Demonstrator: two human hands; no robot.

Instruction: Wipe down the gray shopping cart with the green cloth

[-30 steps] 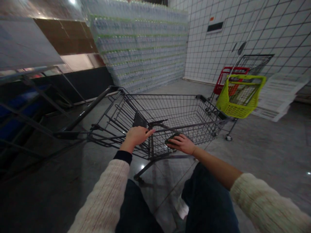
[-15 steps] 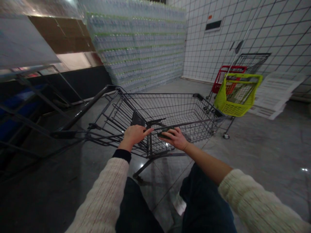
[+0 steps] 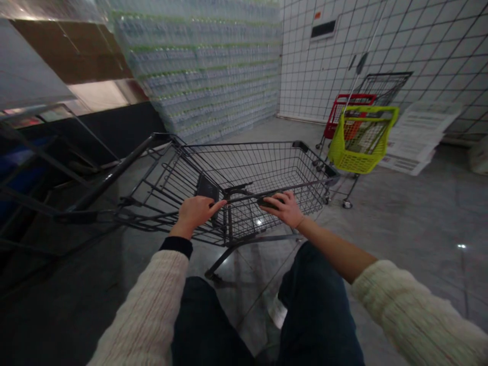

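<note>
A grey wire shopping cart (image 3: pixel 251 145) stands sideways before me, its handle at the left and its basket reaching right. My left hand (image 3: pixel 195 212) is closed over the near side rim, by the dark child-seat panel (image 3: pixel 208 189). Farther right along that rim, my right hand (image 3: pixel 287 209) grips a small dark pad-like thing (image 3: pixel 267 201) against the bar. What exactly the pad is, I cannot make out; the fingers cover part of it. Through the wires, the basket's floor shows no goods.
Shrink-wrapped stacks of bottles (image 3: pixel 206 71) rise behind the cart. A yellow-green basket cart (image 3: pixel 362 160) and a red one (image 3: pixel 333 114) stand at the right, beside a white stack (image 3: pixel 415 134). A metal frame (image 3: pixel 34 188) is at the left.
My right hand has slid rightward along the cart's rim with the dark pad. My left hand keeps its place on the rim. The whole scene has shifted left in view.
</note>
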